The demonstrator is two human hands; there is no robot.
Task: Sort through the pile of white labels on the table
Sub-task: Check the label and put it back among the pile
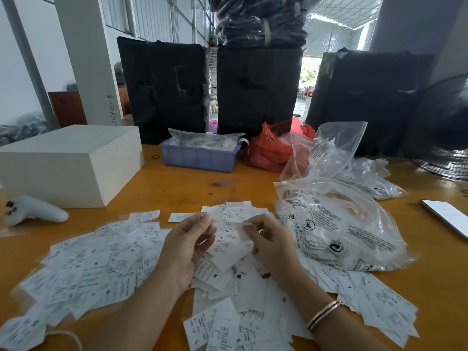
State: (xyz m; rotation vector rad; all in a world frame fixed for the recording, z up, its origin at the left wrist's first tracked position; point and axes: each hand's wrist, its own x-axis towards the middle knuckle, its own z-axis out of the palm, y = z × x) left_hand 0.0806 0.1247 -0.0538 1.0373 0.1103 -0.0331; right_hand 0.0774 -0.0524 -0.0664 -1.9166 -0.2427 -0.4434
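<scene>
Among the labels (96,272), "S" and "M" show.

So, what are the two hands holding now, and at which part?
Both hold white labels above the pile. The left hand and the right hand pinch the labels at their upper edges with the fingertips.

Orange table (177,188) bears white labels (83,272), white box (68,165), bags (336,224).
</scene>
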